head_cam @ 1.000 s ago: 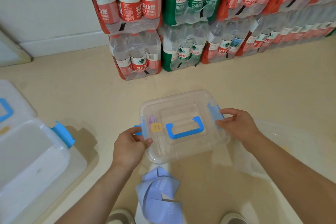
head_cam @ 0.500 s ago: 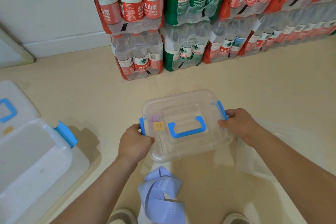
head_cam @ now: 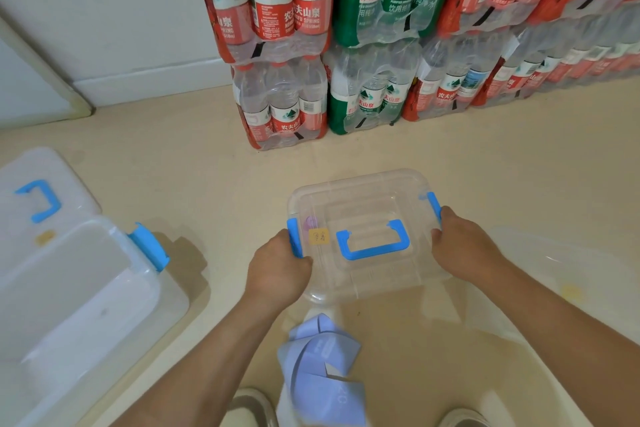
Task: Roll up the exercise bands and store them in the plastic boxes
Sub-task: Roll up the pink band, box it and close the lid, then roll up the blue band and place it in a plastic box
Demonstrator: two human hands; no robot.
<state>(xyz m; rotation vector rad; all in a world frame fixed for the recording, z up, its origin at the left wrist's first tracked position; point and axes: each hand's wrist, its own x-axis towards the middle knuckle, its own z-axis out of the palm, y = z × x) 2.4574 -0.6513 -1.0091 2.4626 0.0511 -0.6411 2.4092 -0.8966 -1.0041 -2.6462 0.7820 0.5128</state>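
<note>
Pale floor (head_cam: 485,166) all round, and between the left hand (head_cam: 277,270) and the right hand (head_cam: 464,250) there's the small clear box (head_cam: 367,204), gripped at its blue side latches, though resting or just lifted is hard to call. Behind the wrists a lilac exercise band (head_cam: 322,367) lies loosely folded. Well out past the left hand sits a big frosted box (head_cam: 79,288) with its lid (head_cam: 41,184) just beyond, a clear lid (head_cam: 561,274) lies off the right hand, and stacked packs of water bottles (head_cam: 280,104) stand beyond the knuckles.
</note>
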